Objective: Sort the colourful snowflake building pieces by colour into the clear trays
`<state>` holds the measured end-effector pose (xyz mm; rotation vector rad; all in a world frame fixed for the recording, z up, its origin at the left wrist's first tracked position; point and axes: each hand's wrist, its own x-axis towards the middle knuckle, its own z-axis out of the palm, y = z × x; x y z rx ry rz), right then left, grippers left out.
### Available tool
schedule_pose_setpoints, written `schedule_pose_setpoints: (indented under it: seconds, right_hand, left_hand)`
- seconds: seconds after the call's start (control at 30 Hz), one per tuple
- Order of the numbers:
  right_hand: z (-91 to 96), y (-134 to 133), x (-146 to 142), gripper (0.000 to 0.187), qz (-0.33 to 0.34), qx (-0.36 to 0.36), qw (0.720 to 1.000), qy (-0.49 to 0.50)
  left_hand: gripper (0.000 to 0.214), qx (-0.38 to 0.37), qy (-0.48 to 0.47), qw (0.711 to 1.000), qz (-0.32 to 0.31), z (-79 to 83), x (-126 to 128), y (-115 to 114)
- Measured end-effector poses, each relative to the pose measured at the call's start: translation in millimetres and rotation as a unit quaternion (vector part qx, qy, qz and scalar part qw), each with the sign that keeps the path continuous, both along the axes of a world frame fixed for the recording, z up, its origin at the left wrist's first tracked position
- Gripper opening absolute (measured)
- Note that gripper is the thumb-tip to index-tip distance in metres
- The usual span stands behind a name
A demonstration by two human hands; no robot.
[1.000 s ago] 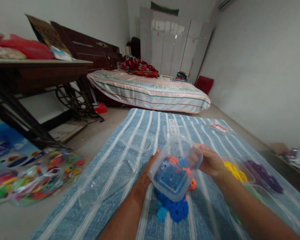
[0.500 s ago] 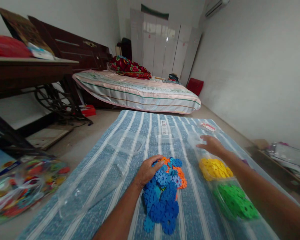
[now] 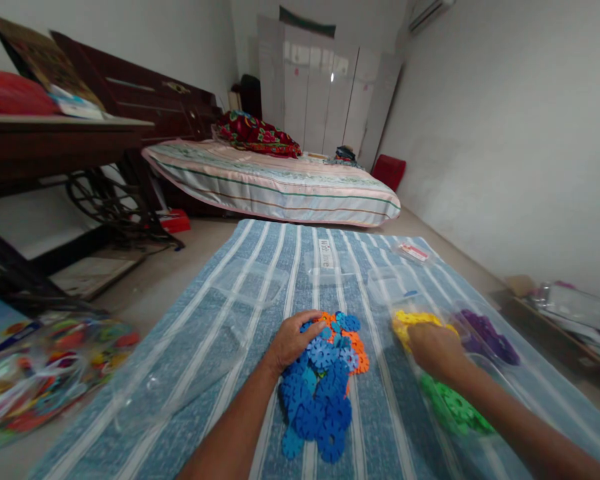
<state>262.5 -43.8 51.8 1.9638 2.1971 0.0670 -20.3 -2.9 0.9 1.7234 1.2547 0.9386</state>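
My left hand [image 3: 295,341] rests on the far left side of a pile of blue notched plastic discs [image 3: 317,400]. Its thumb and fingers are a little apart, touching the discs near some orange discs [image 3: 359,343]. My right hand [image 3: 435,347] is over the near side of a clear box of yellow discs [image 3: 405,323]; its fingertips are hidden and blurred. Beyond it, a clear plastic box [image 3: 383,288] has one blue disc [image 3: 411,293] in it. Green discs [image 3: 455,407] fill a box under my right forearm, and purple discs [image 3: 487,333] lie in another to the right.
A striped blue cloth [image 3: 190,373] lies under everything. Two more clear boxes stand at the back, one at left [image 3: 253,283] and one in the middle [image 3: 330,275]. A clear plastic bag [image 3: 180,367] lies left of the pile. Colourful pieces in a bag [image 3: 55,373] sit on the floor.
My right hand has moved back from the clear box at the back right to the yellow discs. A blue disc now shows in that box. My left hand stays at the pile.
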Motion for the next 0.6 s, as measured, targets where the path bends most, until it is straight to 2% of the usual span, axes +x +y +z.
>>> schedule_pose_setpoints:
  seconds: [0.1,0.2,0.33,0.4,0.5,0.6]
  right_hand:
    - [11.6,-8.7,-1.9,0.027,0.027,0.011,1.000,-0.012]
    - [24.8,-32.5,-11.3,0.024,0.128,0.038,0.991,0.017]
    - [49.2,-68.2,-36.6,0.017,0.298,0.037,0.944,0.134]
    - [66.5,-77.5,-50.2,0.014,0.346,0.007,0.910,0.228]
    - [89.5,-72.9,-66.2,0.016,0.330,-0.094,0.860,0.377]
    - [91.3,-47.6,-75.2,0.020,0.240,-0.237,0.786,0.518]
  left_hand:
    - [0.040,-0.003,-0.010,1.000,-0.009,1.6,-0.3,-0.2]
    - [0.039,-0.010,-0.025,1.000,-0.012,1.8,-0.3,0.5]
    - [0.040,-0.027,-0.055,0.998,-0.020,0.0,0.1,1.6]
    - [0.041,-0.046,-0.081,0.995,-0.031,-0.2,0.0,1.5]
    - [0.046,-0.069,-0.121,0.990,-0.024,2.0,-1.0,0.1]
    - [0.051,-0.091,-0.152,0.984,0.003,4.0,-2.6,-2.5]
